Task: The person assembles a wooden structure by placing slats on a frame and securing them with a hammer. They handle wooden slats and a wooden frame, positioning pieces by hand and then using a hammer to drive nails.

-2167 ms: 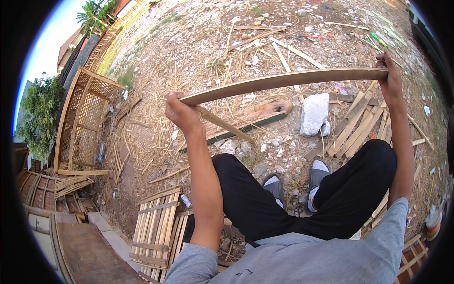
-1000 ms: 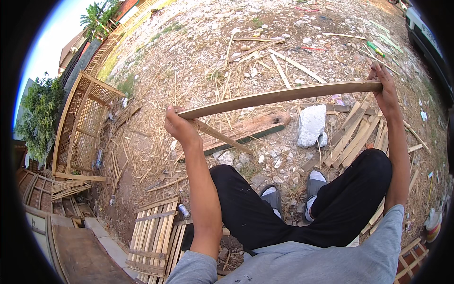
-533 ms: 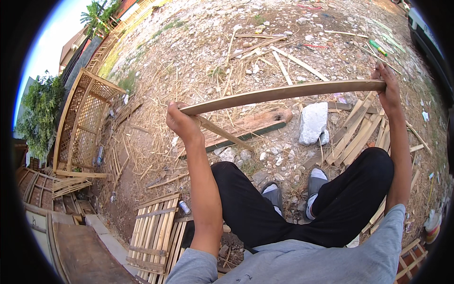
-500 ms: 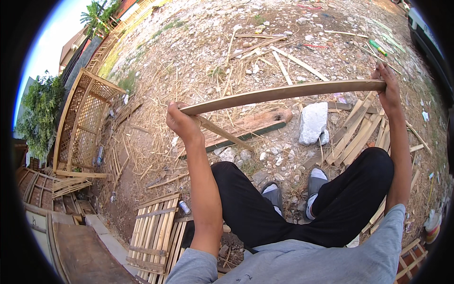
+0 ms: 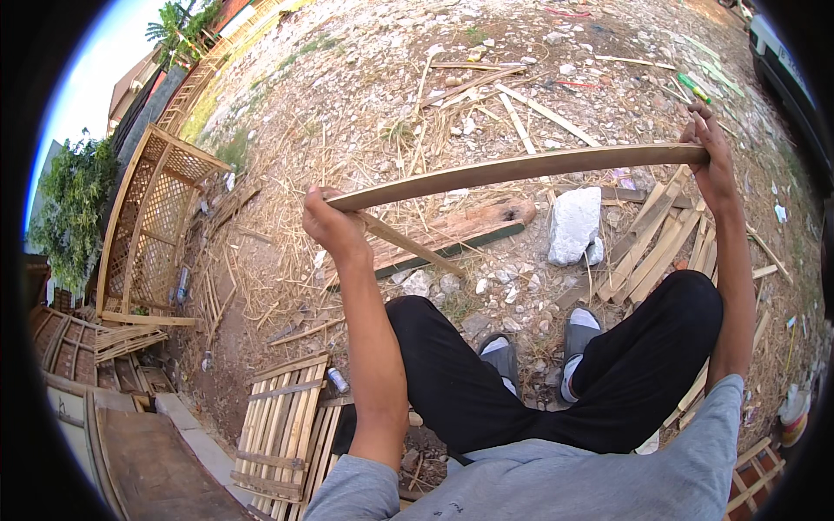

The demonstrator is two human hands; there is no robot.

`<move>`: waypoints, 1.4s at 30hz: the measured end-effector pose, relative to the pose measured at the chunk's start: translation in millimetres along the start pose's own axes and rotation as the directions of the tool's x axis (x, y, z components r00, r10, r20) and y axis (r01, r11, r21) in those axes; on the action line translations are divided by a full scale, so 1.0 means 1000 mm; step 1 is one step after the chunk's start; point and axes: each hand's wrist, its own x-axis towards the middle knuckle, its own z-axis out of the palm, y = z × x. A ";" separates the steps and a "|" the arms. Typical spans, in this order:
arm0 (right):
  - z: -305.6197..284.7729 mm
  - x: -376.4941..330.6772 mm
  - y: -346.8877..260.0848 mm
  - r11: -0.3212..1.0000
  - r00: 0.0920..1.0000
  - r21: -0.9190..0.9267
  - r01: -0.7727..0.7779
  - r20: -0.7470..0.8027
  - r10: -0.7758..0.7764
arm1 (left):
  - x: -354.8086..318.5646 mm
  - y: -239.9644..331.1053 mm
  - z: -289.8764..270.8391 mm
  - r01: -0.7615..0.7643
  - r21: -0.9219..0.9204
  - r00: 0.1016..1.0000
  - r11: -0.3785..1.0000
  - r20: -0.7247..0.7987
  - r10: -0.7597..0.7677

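A long, thin wooden slat point(image 5: 521, 168) stretches across in front of me above the ground, bowing slightly in view. My left hand point(image 5: 334, 231) is closed round its left end. At the right end, my right hand point(image 5: 714, 167) grips the slat, some fingers pointing up past it. From below my left hand a second, narrower strip point(image 5: 415, 247) slants down to the right; whether that hand also holds it, I cannot tell. Beneath the slat lie a thick weathered piece of timber point(image 5: 469, 228) and a big whitish stone block point(image 5: 574, 227).
Loose slats point(image 5: 653, 247) are piled by my right knee. Slatted wooden panels point(image 5: 282, 425) and a can point(image 5: 338, 379) lie at lower left. A lattice frame point(image 5: 156, 221) stands farther left. A green-handled tool point(image 5: 694, 88) rests at far right, near a vehicle point(image 5: 782, 65).
Both hands keep hold of the slat, which has barely moved. My left hand has drifted a touch to the left, and the right fingers have shifted slightly.
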 end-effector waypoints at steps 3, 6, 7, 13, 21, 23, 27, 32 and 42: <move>0.009 -0.005 -0.006 1.000 0.995 -0.011 0.008 0.099 -0.007 | -0.003 0.004 0.000 0.015 0.029 1.000 0.999 -0.014 -0.015; -0.003 -0.001 0.001 0.999 0.989 0.039 -0.023 0.146 0.017 | -0.005 0.006 0.002 0.009 0.018 1.000 1.000 -0.022 -0.009; -0.007 0.000 0.001 0.999 0.989 0.036 -0.022 0.144 0.016 | -0.005 0.004 0.003 0.012 0.015 1.000 1.000 -0.020 -0.012; -0.009 0.003 0.007 0.999 1.000 0.036 -0.001 -0.001 0.001 | -0.004 -0.001 0.003 0.009 0.030 1.000 1.000 0.020 -0.009; -0.003 0.005 0.008 0.999 0.999 0.034 -0.015 -0.044 0.016 | -0.003 0.001 0.000 0.004 0.004 1.000 1.000 -0.001 -0.004; -0.001 0.002 0.005 0.996 1.000 0.085 -0.004 -0.025 0.006 | -0.004 0.001 0.002 0.011 0.015 1.000 1.000 -0.002 -0.011; 0.022 -0.005 -0.003 0.987 1.000 0.158 -0.011 -0.019 0.014 | 0.001 -0.001 -0.004 -0.003 0.031 1.000 1.000 -0.002 0.003; -0.009 0.003 0.007 0.992 0.994 0.117 -0.055 0.104 0.043 | 0.000 -0.001 -0.005 0.006 0.050 1.000 0.999 0.012 -0.007; -0.002 0.000 0.010 0.976 0.984 0.180 -0.121 0.153 0.093 | -0.005 0.007 -0.001 0.026 -0.014 1.000 1.000 -0.005 -0.026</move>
